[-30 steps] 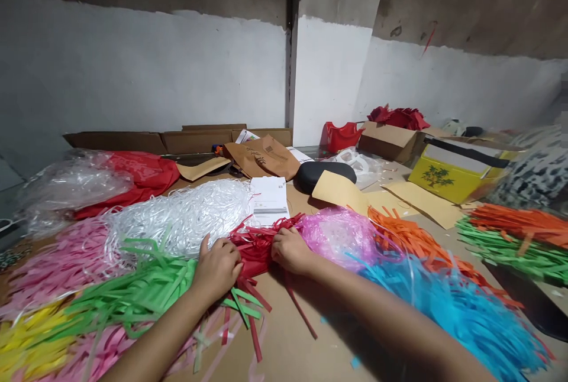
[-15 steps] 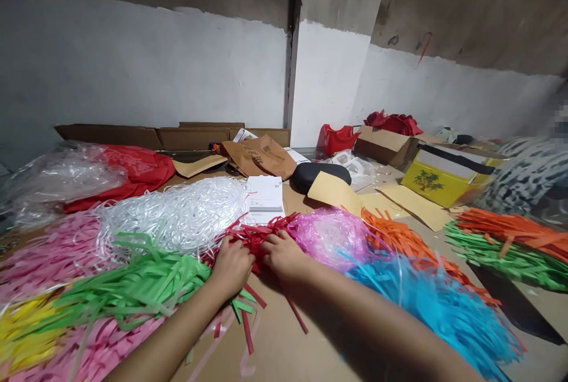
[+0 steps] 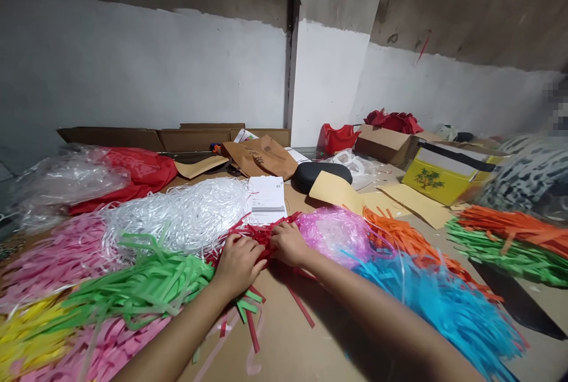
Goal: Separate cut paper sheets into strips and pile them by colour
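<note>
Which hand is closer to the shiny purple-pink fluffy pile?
The right hand. It rests on the red paper strips right at the left edge of the shiny pink pile. The left hand grips the red strips farther left, beside the green strips.

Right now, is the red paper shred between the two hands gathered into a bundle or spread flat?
Gathered. The left hand and right hand press the red paper shred into one clump; only a few strips lie loose on the table.

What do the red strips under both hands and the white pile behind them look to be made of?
Red strips: probably matte paper; flat, opaque, creased, no glare. White pile: likely glossy plastic film; thin, translucent, glinting. Left hand and right hand press on the red.
</note>
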Motion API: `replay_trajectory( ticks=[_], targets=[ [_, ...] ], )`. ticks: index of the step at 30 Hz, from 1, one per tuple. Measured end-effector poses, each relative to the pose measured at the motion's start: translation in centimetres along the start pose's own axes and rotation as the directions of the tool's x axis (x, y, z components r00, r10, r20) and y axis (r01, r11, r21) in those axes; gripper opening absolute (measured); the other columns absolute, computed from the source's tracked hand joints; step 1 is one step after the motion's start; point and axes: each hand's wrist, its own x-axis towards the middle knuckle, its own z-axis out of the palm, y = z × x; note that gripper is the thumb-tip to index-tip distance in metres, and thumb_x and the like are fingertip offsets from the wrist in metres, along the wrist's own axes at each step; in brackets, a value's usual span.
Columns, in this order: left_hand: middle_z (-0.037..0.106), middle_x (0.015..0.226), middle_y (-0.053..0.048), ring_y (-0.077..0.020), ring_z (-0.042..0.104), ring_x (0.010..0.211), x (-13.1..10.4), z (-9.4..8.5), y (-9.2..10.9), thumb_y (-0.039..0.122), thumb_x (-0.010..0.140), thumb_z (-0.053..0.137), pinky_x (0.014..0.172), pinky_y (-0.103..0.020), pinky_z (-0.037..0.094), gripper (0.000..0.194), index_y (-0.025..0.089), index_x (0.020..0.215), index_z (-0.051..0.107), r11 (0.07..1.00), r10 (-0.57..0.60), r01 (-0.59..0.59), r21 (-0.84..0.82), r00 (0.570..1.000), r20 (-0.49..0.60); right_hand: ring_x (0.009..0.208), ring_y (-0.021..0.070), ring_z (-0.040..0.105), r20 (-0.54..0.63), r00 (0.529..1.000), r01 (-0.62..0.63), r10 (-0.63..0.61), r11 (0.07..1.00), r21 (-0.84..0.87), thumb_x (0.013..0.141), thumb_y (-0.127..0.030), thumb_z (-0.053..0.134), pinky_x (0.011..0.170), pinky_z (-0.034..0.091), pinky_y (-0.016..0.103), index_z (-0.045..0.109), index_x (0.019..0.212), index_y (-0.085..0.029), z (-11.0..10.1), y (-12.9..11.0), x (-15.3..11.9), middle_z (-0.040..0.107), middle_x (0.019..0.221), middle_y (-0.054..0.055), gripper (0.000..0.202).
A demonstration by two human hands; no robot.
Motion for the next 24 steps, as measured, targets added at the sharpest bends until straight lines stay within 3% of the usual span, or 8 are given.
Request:
replay_trajectory(
  ticks=[5,9,12,15,19,21,22,24],
  targets=[
    [0.071,0.091,-0.002,-0.022,0.065,0.099,1.8,0.9,-0.1,0.024,0.091,0.064,0.098,-0.049,0.046,0.008,0.018,0.09,0.069,0.993,-0.08,0.08,0.086,0.997,0.0,0.105,0.0259,0.053,-0.027,0.999,0.035,-0.036,0.998,-0.059,0.102,-0.033,0.053,0.09,0.035,0.041,0.071,0.112,-0.019,0.3,-2.8,-1.3,0.068,0.118,0.011,0.025],
    [0.071,0.09,-0.001,-0.02,0.066,0.096,4.3,-0.8,-1.8,0.02,0.094,0.061,0.102,-0.048,0.046,0.008,0.017,0.093,0.068,0.981,-0.101,0.114,0.158,0.991,-0.088,0.096,0.0287,0.056,0.047,0.997,0.063,-0.058,0.991,-0.115,0.1,-0.038,0.055,0.088,0.039,0.043,0.072,0.114,-0.007,2.8,-6.1,-1.9,0.072,0.102,0.018,0.038],
    [0.071,0.091,-0.002,-0.0211,0.064,0.101,6.0,-3.9,-4.1,0.017,0.095,0.057,0.106,-0.05,0.041,0.013,0.018,0.091,0.069,0.97,-0.082,0.123,0.209,0.978,-0.192,0.103,0.0335,0.056,0.098,0.995,0.036,-0.023,0.99,-0.136,0.097,-0.035,0.059,0.09,0.039,0.045,0.076,0.101,-0.003,4.3,-7.0,-1.5,0.073,0.096,0.021,0.037],
    [0.07,0.087,-0.003,-0.0234,0.062,0.098,6.9,-8.3,-7.1,0.013,0.093,0.054,0.104,-0.051,0.039,0.018,0.018,0.09,0.071,0.953,-0.1,0.187,0.237,0.936,-0.336,0.109,0.0346,0.054,0.106,0.994,0.014,-0.002,0.993,-0.114,0.097,-0.04,0.058,0.099,0.036,0.049,0.077,0.105,-0.003,4.6,-6.9,-1.2,0.074,0.099,0.02,0.041],
    [0.069,0.085,-0.019,-0.0348,0.06,0.096,6.2,-14.3,-8.2,0.022,0.099,0.038,0.09,-0.062,0.039,0.039,0.01,0.094,0.074,0.914,-0.13,0.332,0.232,0.783,-0.608,0.111,0.0356,0.056,0.089,0.995,-0.042,0.046,0.998,-0.046,0.094,-0.046,0.061,0.107,0.033,0.052,0.075,0.111,-0.001,3.2,-6.6,-1.0,0.073,0.107,0.024,0.05],
    [0.072,0.089,-0.016,-0.0325,0.063,0.098,4.5,-16.2,-6.5,0.027,0.1,0.039,0.095,-0.057,0.041,0.039,0.014,0.094,0.075,0.929,0.033,0.202,0.309,0.788,-0.614,0.11,0.0361,0.057,0.079,0.994,-0.071,0.07,0.997,0.015,0.09,-0.039,0.066,0.11,0.029,0.054,0.076,0.106,-0.003,1.8,-6.9,-1.5,0.073,0.103,0.024,0.041],
    [0.075,0.097,-0.012,-0.0276,0.065,0.103,3.2,-16.7,-5.2,0.024,0.099,0.04,0.104,-0.051,0.04,0.035,0.019,0.096,0.075,0.928,0.165,0.066,0.366,0.81,-0.564,0.11,0.0368,0.057,0.069,0.994,-0.088,0.084,0.995,0.049,0.089,-0.035,0.067,0.112,0.027,0.056,0.077,0.103,-0.004,1.1,-7.2,-2.1,0.074,0.101,0.024,0.036],
    [0.076,0.112,-0.008,-0.0218,0.066,0.112,-0.2,-16.9,-2.6,0.014,0.097,0.037,0.115,-0.044,0.033,0.035,0.02,0.101,0.072,0.888,0.36,-0.136,0.44,0.8,-0.48,0.112,0.037,0.055,0.032,0.992,-0.122,0.118,0.98,0.157,0.091,-0.033,0.063,0.113,0.023,0.059,0.077,0.102,-0.009,0.0,-8.7,-4.3,0.074,0.101,0.021,0.03]
  ],
)
